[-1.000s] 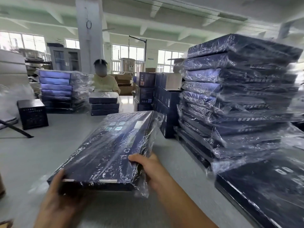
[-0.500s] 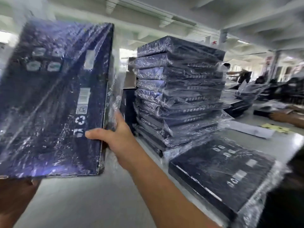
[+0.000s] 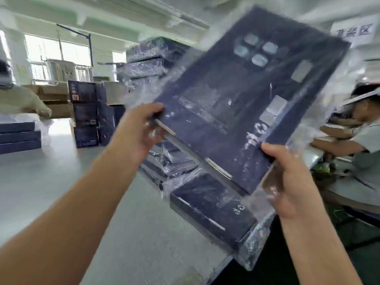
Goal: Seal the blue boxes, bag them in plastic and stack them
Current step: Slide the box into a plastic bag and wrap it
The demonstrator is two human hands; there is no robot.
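The left hand (image 3: 137, 130) grips the near left corner of the bagged blue box (image 3: 236, 103), fingers apparently curled under the edge. The box is in the air and tilted, in front of the stack of bagged boxes (image 3: 148, 64). The right hand (image 3: 287, 182) pinches the near right corner through the loose plastic bag (image 3: 254, 202), thumb on top.

Risk: slack film sliding on cardboard could let the box slip. Motion blur obscures the print, and the box hides the stack's right side.
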